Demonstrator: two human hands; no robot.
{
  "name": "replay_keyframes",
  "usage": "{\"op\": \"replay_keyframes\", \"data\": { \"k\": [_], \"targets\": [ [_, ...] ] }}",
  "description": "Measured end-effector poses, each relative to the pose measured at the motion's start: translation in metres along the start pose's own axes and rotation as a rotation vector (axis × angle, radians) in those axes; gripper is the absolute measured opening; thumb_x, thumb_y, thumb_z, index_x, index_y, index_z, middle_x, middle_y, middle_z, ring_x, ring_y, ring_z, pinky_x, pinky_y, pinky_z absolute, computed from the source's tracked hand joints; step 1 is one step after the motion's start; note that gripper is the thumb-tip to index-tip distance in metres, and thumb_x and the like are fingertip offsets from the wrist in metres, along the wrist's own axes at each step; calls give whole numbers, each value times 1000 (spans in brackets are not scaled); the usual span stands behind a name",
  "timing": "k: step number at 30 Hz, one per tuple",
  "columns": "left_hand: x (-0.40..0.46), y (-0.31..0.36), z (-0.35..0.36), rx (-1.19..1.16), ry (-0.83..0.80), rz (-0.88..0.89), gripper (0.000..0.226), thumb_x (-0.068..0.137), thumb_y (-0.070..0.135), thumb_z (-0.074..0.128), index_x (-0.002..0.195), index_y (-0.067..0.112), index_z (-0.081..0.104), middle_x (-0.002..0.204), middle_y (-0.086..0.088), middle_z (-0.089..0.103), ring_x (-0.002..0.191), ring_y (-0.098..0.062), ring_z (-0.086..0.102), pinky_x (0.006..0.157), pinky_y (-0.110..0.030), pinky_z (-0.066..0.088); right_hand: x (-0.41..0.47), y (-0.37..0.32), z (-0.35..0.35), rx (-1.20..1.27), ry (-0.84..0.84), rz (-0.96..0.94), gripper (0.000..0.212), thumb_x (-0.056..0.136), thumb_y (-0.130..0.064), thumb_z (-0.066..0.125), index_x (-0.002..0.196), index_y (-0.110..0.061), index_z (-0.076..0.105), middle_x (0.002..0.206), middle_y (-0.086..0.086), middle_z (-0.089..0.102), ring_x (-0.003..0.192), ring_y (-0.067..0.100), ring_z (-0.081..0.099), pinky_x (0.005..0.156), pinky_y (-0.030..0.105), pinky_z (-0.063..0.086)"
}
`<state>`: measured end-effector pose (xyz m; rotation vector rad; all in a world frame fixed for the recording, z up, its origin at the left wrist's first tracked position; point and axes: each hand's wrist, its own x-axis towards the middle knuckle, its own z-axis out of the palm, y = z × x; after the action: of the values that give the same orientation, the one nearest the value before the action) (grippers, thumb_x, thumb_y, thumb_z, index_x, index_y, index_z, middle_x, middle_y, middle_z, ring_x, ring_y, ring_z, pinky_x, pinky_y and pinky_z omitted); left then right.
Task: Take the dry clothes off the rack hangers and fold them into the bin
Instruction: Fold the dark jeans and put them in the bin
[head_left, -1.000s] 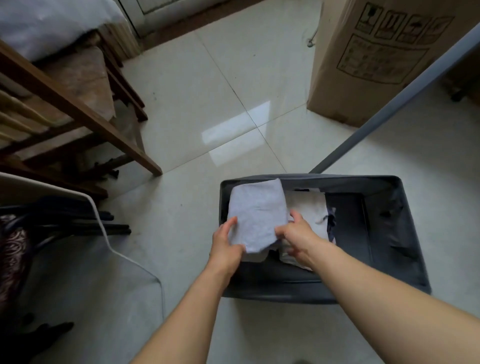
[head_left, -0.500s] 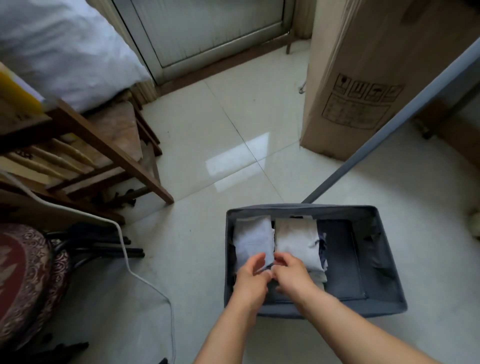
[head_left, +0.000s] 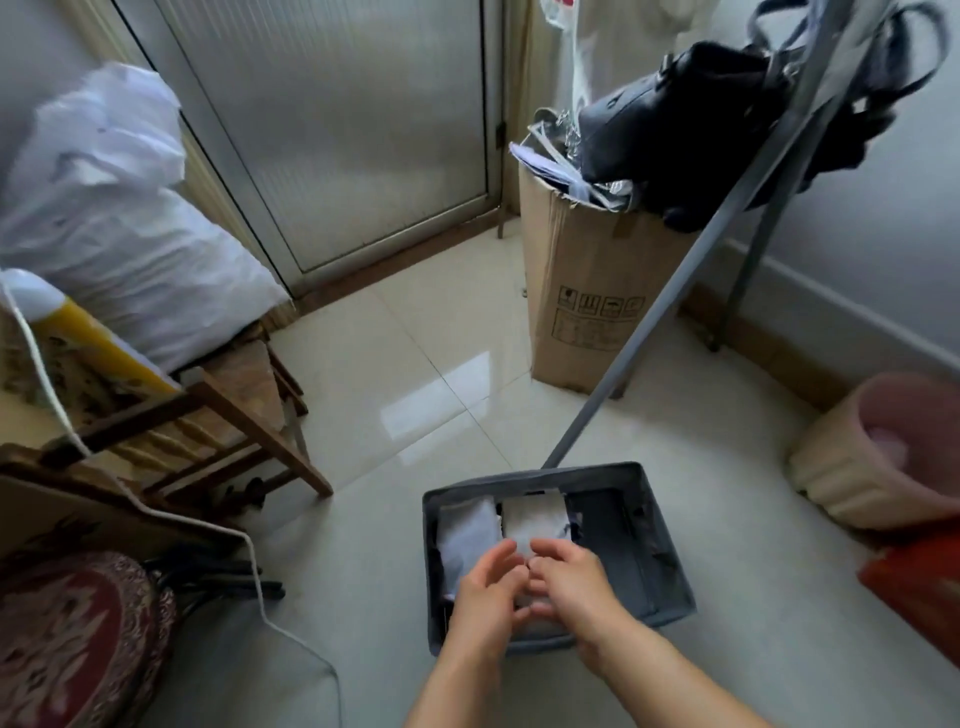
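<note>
A dark grey fabric bin (head_left: 660, 551) stands on the tiled floor in front of me. Inside it, at the left, lies a folded pale grey cloth (head_left: 465, 530), and beside it a folded white cloth (head_left: 532, 514). My left hand (head_left: 485, 590) and my right hand (head_left: 569, 579) hover side by side above the near part of the bin, fingers apart and holding nothing. A grey rack pole (head_left: 691, 270) slants up from behind the bin to the top right.
A tall cardboard box (head_left: 582, 291) with a dark bag (head_left: 691, 119) on top stands behind the bin. Wooden furniture (head_left: 228, 415) with a white sack (head_left: 119, 223) is at the left. A white cable (head_left: 260, 587) crosses the floor. A pink basket (head_left: 883, 452) sits at the right.
The pale grey cloth went from my hands into the bin's left side. Both hands have let go and lifted, and my view has tilted up toward the door and rack.
</note>
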<state>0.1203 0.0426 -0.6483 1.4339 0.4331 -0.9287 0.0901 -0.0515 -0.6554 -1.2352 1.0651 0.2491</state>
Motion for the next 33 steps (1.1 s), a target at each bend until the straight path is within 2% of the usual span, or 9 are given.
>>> {"op": "replay_keyframes", "data": {
  "k": [3, 6, 9, 13, 17, 19, 22, 27, 33],
  "targets": [
    [-49, 27, 13, -34, -33, 33, 36, 99, -2, 49, 133, 6, 52, 128, -12, 60, 88, -20, 65, 77, -37, 56, -56, -29, -15, 70, 9, -28, 34, 95, 2, 46, 127, -8, 53, 84, 9, 64, 78, 24, 64, 58, 29, 46],
    [-96, 57, 22, -13, -103, 111, 32, 100, 4, 50, 130, 12, 54, 122, -7, 64, 92, -15, 66, 80, -36, 57, -102, -56, -29, 106, 8, -93, 33, 96, 1, 48, 127, -6, 53, 104, 17, 69, 97, 29, 69, 60, 28, 54],
    [-144, 83, 33, 6, -180, 167, 32, 100, 9, 52, 132, 14, 54, 108, -5, 69, 94, -15, 67, 89, -39, 56, -155, -79, -44, 120, 16, -178, 29, 96, -4, 50, 125, -6, 56, 102, 13, 70, 82, 18, 69, 56, 25, 53],
    [-209, 105, 53, 23, -294, 227, 36, 99, 9, 54, 135, 9, 52, 95, -5, 73, 93, -22, 69, 96, -51, 53, -230, -99, -66, 195, 61, -285, 20, 97, -2, 47, 113, -6, 59, 100, 16, 66, 78, 23, 64, 68, 33, 55],
    [-277, 117, 77, 166, -427, 305, 30, 100, 17, 55, 130, 15, 56, 115, -9, 70, 106, -22, 68, 80, -37, 59, -311, -103, -99, 194, 155, -404, 18, 99, -7, 46, 102, -13, 62, 103, 15, 68, 85, 23, 65, 83, 40, 56],
    [-303, 116, 90, 233, -482, 338, 29, 99, 20, 55, 129, 19, 58, 117, -6, 70, 110, -23, 66, 89, -38, 56, -347, -99, -118, 156, 206, -464, 20, 101, -10, 45, 110, -11, 62, 103, 12, 69, 86, 20, 66, 76, 32, 57],
    [-349, 104, 124, 307, -584, 375, 28, 99, 22, 57, 126, 20, 61, 116, -6, 70, 110, -23, 66, 99, -44, 51, -401, -88, -157, 108, 312, -534, 21, 101, -13, 45, 114, -12, 61, 105, 12, 69, 92, 22, 67, 79, 35, 56],
    [-429, 73, 189, 400, -818, 394, 20, 99, 17, 55, 116, 19, 65, 105, -5, 74, 97, -20, 70, 83, -33, 57, -476, -58, -235, 87, 548, -574, 18, 97, -13, 50, 104, -14, 66, 95, 14, 72, 76, 22, 68, 68, 36, 54],
    [-528, 33, 268, 532, -1063, 419, 19, 97, 13, 57, 112, 15, 69, 101, -10, 74, 85, -16, 70, 63, -25, 56, -579, -18, -323, 114, 850, -622, 18, 96, -5, 50, 98, -8, 67, 82, 12, 68, 62, 19, 60, 51, 24, 47]
  ]
}}
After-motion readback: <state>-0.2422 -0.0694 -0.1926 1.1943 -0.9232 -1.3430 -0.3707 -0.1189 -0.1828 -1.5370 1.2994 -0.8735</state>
